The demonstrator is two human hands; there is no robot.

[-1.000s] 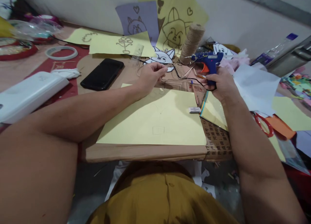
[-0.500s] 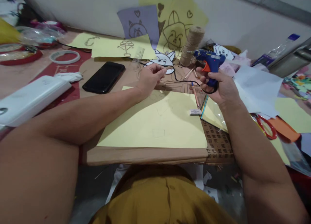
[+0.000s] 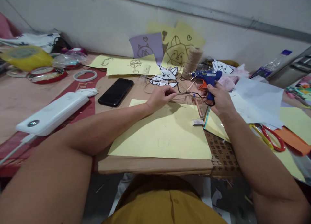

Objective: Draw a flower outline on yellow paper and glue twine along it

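Note:
My right hand [image 3: 220,99] is wrapped round the handle of a blue glue gun [image 3: 209,79] with an orange trigger, its nozzle pointing left. A black cord runs from the gun's handle toward my left hand [image 3: 161,99]. The fingers of my left hand are pinched together above the top edge of a yellow sheet [image 3: 155,133]; a thin strand shows at the fingertips, too small to name. Faint pencil marks show on the sheet. Beyond my left hand lies a white paper cutout of an animal [image 3: 165,76]. A twine spool [image 3: 192,63] stands behind the gun.
At the left are a black phone [image 3: 116,92], a white power bank [image 3: 53,113] and a tape roll [image 3: 85,75]. An eraser [image 3: 198,123] and a pencil [image 3: 198,107] lie near the sheet's right edge. Red-and-yellow scissors [image 3: 272,138] are right of my forearm. Drawings lean against the wall.
The view has shifted, so the table sits lower and further right. My left hand has moved nearer the sheet, away from the cutout. The glue gun remains in my right hand.

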